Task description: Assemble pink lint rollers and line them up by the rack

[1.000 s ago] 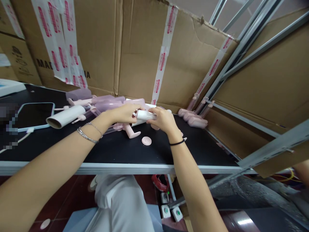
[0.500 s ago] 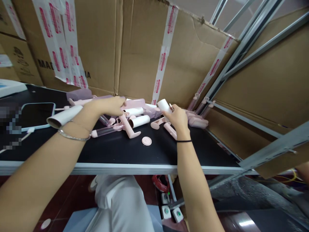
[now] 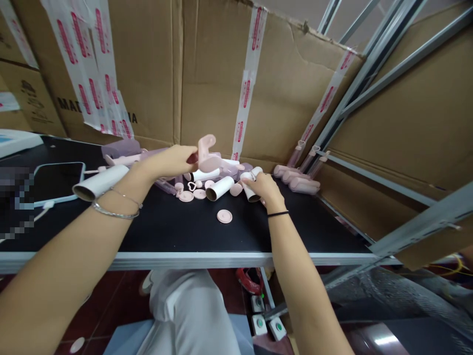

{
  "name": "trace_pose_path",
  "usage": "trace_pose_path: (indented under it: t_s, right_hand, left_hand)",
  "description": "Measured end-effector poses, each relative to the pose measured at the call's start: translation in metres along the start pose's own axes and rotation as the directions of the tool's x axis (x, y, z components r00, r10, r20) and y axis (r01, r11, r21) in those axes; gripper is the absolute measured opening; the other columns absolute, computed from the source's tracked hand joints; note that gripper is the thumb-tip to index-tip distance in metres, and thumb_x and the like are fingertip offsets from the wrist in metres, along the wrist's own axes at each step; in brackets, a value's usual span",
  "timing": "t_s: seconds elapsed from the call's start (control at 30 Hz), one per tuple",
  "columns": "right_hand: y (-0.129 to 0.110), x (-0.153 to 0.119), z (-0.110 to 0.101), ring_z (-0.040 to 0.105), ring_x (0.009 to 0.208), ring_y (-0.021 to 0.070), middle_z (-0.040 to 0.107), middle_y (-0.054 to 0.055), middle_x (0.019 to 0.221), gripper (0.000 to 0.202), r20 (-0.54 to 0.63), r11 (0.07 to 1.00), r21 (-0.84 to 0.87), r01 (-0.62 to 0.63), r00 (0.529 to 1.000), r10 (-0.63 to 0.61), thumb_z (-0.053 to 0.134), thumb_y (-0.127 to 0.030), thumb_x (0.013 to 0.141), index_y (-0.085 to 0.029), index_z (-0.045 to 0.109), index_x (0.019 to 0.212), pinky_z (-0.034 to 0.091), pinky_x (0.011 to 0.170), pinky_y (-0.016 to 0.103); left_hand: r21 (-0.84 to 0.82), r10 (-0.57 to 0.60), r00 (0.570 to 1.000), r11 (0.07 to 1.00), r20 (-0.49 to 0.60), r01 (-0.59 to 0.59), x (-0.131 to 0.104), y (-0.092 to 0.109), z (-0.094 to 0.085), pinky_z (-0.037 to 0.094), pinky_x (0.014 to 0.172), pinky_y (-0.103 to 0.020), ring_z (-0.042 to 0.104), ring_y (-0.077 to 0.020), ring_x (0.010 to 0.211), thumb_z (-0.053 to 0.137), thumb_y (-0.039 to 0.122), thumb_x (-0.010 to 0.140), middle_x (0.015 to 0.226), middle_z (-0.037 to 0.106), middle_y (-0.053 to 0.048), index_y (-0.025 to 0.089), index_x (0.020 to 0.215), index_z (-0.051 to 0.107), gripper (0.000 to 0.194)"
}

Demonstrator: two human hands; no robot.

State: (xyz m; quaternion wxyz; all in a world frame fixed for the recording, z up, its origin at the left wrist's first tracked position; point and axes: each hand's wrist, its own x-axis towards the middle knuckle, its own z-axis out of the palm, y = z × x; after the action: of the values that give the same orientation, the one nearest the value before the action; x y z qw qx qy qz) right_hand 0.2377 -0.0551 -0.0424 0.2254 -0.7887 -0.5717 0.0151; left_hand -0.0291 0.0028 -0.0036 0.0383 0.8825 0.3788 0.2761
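Pink pc (image 3: 208,161) now lifted — smooth, bent; in L hand (image 3: 175,160).

Both arms (image 3: 84,256) stretch forward, wrists (image 3: 275,204) well apart — left hand (image 3: 175,160) pinching, right hand (image 3: 268,190) lower, fingers (image 3: 253,184) curled.

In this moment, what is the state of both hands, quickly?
Left hand: closed, holding a pink curved piece.
Right hand: closed on a white tube; whether lifted, cannot be told.
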Motion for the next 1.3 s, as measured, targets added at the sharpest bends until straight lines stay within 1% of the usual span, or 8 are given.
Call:
trace_pose_path:
  t_s: [0.07, 0.17, 0.27, 0.33, 0.5, 0.73, 0.9, 1.3]
  right_hand:
    - [-0.004, 0.0, -0.003, 0.062, 0.103, 0.0308, 0.055, 0.024, 0.119, 0.045, -0.195, 0.995, 0.087, 0.049, 0.98, -0.032, 0.037, -0.047, 0.095, -0.01, 0.055, 0.113, 0.045, 0.085, 0.04]
    - [-0.017, -0.008, -0.009, 0.059, 0.102, 0.0229, 0.059, 0.016, 0.109, 0.037, -0.412, 0.926, 0.179, 0.332, 0.88, -0.236, 0.021, -0.03, 0.099, -0.016, 0.055, 0.103, 0.042, 0.09, 0.034]
    - [-0.032, -0.021, -0.01, 0.06, 0.087, 0.019, 0.064, 0.006, 0.093, 0.035, -0.318, 0.787, 0.217, 0.578, 0.804, -0.503, 0.023, -0.037, 0.1, -0.021, 0.053, 0.106, 0.042, 0.08, 0.029]
    - [-0.04, -0.03, -0.009, 0.058, 0.076, 0.018, 0.063, 0.003, 0.084, 0.036, -0.216, 0.74, 0.209, 0.639, 0.768, -0.602, 0.023, -0.041, 0.1, -0.022, 0.053, 0.105, 0.04, 0.072, 0.027]
    - [-0.047, -0.04, -0.008, 0.056, 0.074, 0.0169, 0.065, 0.003, 0.082, 0.033, -0.116, 0.739, 0.069, 0.67, 0.741, -0.661, 0.029, -0.033, 0.098, -0.021, 0.056, 0.084, 0.035, 0.067, 0.027]
    - [-0.047, -0.04, -0.007, 0.056, 0.072, 0.0179, 0.068, 0.004, 0.079, 0.03, -0.045, 0.753, -0.09, 0.652, 0.753, -0.657, 0.04, -0.029, 0.092, -0.022, 0.064, 0.076, 0.03, 0.06, 0.028]
    - [-0.048, -0.041, -0.004, 0.059, 0.075, 0.0196, 0.069, 0.004, 0.077, 0.029, -0.069, 0.746, -0.125, 0.654, 0.744, -0.664, 0.041, -0.026, 0.091, -0.022, 0.067, 0.079, 0.03, 0.061, 0.029]
    - [-0.047, -0.041, -0.005, 0.061, 0.079, 0.022, 0.07, 0.006, 0.08, 0.029, -0.061, 0.755, -0.186, 0.629, 0.759, -0.648, 0.042, -0.028, 0.093, -0.022, 0.068, 0.081, 0.031, 0.061, 0.029]
  left_hand:
    - [-0.087, -0.006, 0.996, 0.996, -0.088, -0.002, 0.002, 0.007, 0.005, 0.046, 0.064, -0.027, 0.062, -0.0182, 0.074, 0.055, 0.042, 0.075, 0.089, 0.07, -0.007, 0.016, 0.092, 0.062, 0.031]
    - [-0.155, 0.03, 0.986, 0.986, -0.165, -0.056, 0.006, 0.013, 0.023, 0.048, 0.074, -0.031, 0.062, -0.0208, 0.084, 0.055, 0.041, 0.076, 0.096, 0.069, -0.009, 0.015, 0.098, 0.061, 0.035]
    - [-0.168, 0.05, 0.968, 0.981, -0.246, -0.093, 0.006, 0.012, 0.037, 0.048, 0.079, -0.032, 0.061, -0.0207, 0.086, 0.057, 0.039, 0.074, 0.097, 0.066, -0.009, 0.016, 0.089, 0.061, 0.027]
    - [-0.16, 0.04, 0.96, 0.983, -0.275, -0.087, 0.006, 0.009, 0.042, 0.049, 0.077, -0.032, 0.06, -0.0197, 0.081, 0.059, 0.036, 0.072, 0.092, 0.064, -0.008, 0.017, 0.081, 0.059, 0.021]
    - [-0.096, 0.079, 0.962, 0.99, -0.26, -0.108, 0.008, 0.004, 0.051, 0.049, 0.069, -0.032, 0.056, -0.0175, 0.069, 0.058, 0.028, 0.07, 0.078, 0.06, -0.005, 0.019, 0.071, 0.052, 0.011]
    - [-0.067, 0.258, 0.936, 0.957, -0.24, -0.281, 0.01, 0.003, 0.069, 0.05, 0.088, -0.038, 0.062, -0.0251, 0.097, 0.055, 0.02, 0.073, 0.106, 0.063, -0.012, 0.017, 0.08, 0.059, 0.009]
    - [-0.062, 0.217, 0.955, 0.97, -0.204, -0.234, 0.011, -0.002, 0.071, 0.05, 0.089, -0.037, 0.062, -0.026, 0.1, 0.054, 0.02, 0.074, 0.094, 0.062, -0.01, 0.019, 0.074, 0.054, 0.002]
    - [0.01, 0.151, 0.979, 0.988, -0.134, -0.151, 0.009, 0.0, 0.068, 0.05, 0.075, -0.033, 0.063, -0.0226, 0.079, 0.055, 0.027, 0.075, 0.086, 0.065, -0.009, 0.016, 0.085, 0.058, 0.016]
